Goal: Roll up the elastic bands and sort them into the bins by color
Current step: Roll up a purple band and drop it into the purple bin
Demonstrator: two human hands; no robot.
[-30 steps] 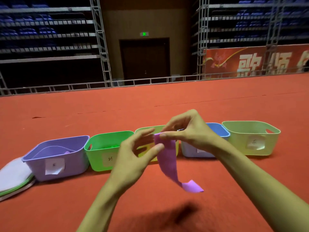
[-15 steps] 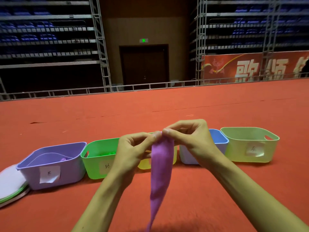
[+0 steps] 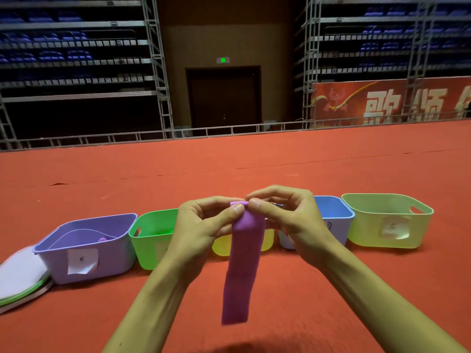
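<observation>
Purple band has straightened, pinched by left fingers and right fingers, masking the yellow bin.

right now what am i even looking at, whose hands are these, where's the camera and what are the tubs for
No machine here: a person works with bare hands, and every picture comes from one camera worn on their head, looking forward and down. The left hand and right hand pinch the top edge of a purple elastic band, which hangs down between them. On the red carpet stands a row of five bins: purple bin, green bin, yellow bin, blue bin and pale green bin. Rolled bands get sorted by colour, so this one likely belongs in the purple one. A stack of flat round things lies far left.
</observation>
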